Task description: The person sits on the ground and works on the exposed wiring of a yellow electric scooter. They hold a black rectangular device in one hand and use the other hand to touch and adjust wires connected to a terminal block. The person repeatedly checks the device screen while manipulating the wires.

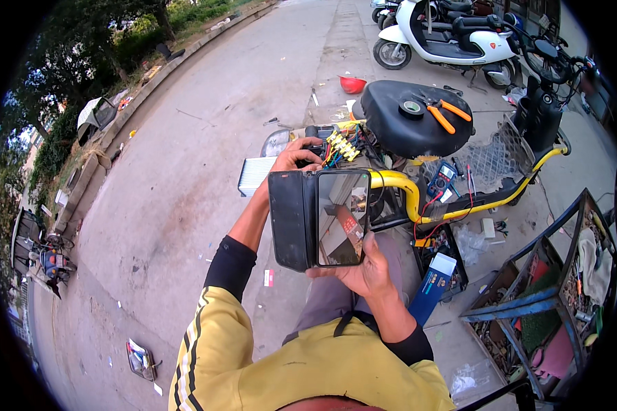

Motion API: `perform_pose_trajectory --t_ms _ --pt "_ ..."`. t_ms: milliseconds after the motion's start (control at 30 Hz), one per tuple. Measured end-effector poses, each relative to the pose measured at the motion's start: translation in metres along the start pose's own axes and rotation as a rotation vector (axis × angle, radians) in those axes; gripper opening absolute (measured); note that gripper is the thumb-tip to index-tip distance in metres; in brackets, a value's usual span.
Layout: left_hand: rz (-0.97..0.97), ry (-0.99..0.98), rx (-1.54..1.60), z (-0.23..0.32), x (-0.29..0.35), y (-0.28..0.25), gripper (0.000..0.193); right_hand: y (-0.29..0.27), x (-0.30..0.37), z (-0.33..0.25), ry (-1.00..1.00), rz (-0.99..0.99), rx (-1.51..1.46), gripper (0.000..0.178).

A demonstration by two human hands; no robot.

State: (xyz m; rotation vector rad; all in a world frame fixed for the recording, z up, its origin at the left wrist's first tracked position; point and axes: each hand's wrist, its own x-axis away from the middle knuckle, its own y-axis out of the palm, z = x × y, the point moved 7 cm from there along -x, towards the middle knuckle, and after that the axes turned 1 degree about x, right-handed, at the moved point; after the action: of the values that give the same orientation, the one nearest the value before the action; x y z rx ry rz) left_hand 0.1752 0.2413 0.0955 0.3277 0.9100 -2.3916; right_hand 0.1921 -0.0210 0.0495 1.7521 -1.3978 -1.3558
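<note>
My right hand (363, 270) grips a phone (343, 218) by its lower right corner. Its black flip case (292, 219) is folded open to the left, and the screen shows a room-like picture. Beyond the phone, my left hand (298, 156) reaches to the wiring of a yellow-framed scooter (410, 188). Its fingers are bent together beside coloured wires (331, 162); what they pinch is too small to make out. Next to those fingers sits a row of yellow terminal connectors (344, 146). The phone case covers part of my left wrist.
On the black seat (391, 130) lie a tape roll (411, 109) and orange-handled pliers (445, 115). A multimeter (443, 179) with red leads rests on the footboard. Right of my legs are a blue box (432, 288) and a metal rack (514, 308). A white scooter (452, 41) is parked farther off.
</note>
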Motion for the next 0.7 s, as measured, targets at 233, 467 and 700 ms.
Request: perform_pose_trajectory --t_ms 233,467,700 --pt "0.000 0.095 -0.052 0.008 0.002 0.000 0.020 -0.007 -0.006 0.000 0.017 0.006 -0.011 0.086" --pt "-0.013 0.098 -0.072 0.005 0.001 -0.001 0.031 -0.001 -0.011 -0.004 -0.001 0.009 -0.040 0.085" --pt "-0.012 0.123 -0.069 0.008 0.000 0.000 0.031 -0.006 -0.011 -0.003 0.003 0.003 -0.050 0.083"
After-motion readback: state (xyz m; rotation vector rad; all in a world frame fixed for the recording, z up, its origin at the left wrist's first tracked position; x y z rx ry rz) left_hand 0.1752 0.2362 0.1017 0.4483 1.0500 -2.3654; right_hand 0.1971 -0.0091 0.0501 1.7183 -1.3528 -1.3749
